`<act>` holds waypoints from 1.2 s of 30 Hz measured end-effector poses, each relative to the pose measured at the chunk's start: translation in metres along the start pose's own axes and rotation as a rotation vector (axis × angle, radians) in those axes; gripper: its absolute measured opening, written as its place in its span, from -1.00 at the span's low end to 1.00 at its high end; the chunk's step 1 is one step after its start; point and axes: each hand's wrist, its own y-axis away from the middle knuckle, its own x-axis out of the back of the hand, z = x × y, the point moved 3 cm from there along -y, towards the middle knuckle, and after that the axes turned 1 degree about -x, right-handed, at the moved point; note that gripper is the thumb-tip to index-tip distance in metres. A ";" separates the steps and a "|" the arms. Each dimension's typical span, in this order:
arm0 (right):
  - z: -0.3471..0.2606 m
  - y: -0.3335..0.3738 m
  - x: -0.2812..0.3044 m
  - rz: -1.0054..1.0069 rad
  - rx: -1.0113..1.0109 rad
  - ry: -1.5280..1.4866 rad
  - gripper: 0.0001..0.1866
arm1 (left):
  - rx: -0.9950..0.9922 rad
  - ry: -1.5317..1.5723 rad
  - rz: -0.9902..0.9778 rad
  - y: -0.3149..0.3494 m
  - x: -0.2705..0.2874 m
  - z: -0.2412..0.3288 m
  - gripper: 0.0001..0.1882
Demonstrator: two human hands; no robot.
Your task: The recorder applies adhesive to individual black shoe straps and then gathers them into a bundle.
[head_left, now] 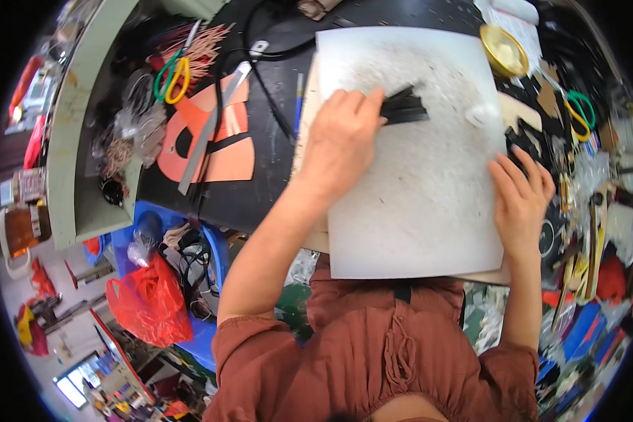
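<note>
A worn white board (415,190) lies on the dark table in front of me. My left hand (344,137) rests over its upper left part, thumb and fingers closed on a small bunch of flat black strips (405,111). The strips' free ends fan out to the right over the board. At the board's right edge is my right hand (520,197), its fingers stretched out and apart. Its fingertips reach more black strips (527,137) lying beside the board; whether they touch them I cannot tell. My right thumb is mostly hidden.
Left of the board lie a steel ruler (207,137), orange cut pieces (228,160) and scissors (172,79). A yellow bowl (505,62) stands at the far right corner, with more scissors (580,112) beyond. A blue bin (214,246) holds a red plastic bag (151,302).
</note>
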 end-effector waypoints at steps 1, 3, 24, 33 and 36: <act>0.008 0.004 0.000 0.016 -0.019 0.037 -0.71 | 0.021 0.012 0.018 0.002 0.001 -0.001 -0.59; 0.015 0.009 0.003 0.074 -0.061 0.080 -0.73 | 0.102 0.092 0.077 0.008 0.009 -0.010 -0.63; -0.085 -0.056 -0.019 0.007 0.283 -0.403 -0.64 | 0.651 0.140 -0.068 -0.023 0.047 -0.203 -0.51; -0.084 -0.062 -0.020 0.018 0.224 -0.499 -0.61 | 0.761 -0.421 0.081 0.023 0.135 -0.292 -0.71; -0.083 -0.065 -0.021 0.016 0.204 -0.511 -0.61 | 0.840 -0.148 0.050 0.009 0.147 -0.266 -0.70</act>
